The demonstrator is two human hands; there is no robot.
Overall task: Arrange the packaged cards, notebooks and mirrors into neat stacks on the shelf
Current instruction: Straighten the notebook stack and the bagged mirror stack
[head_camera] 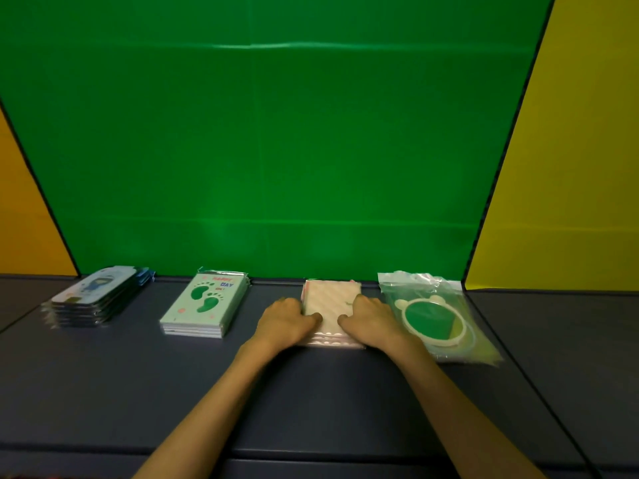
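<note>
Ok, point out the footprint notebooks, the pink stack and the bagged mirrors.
footprint notebooks (204, 304), head view, top cover
pink stack (332, 299), head view, top face between the hands
bagged mirrors (434, 318), head view, round mirror face

Dark blue-grey shelf (345, 392), green backdrop behind. Four stacks in a row: wrapped blue character cards (93, 299), mint footprint notebooks (204, 305), pink striped wrapped notebooks (332, 299), bagged round green mirrors (435, 316). Left hand (287, 319) and right hand (371, 318) grip the pink stack's sides.
</note>
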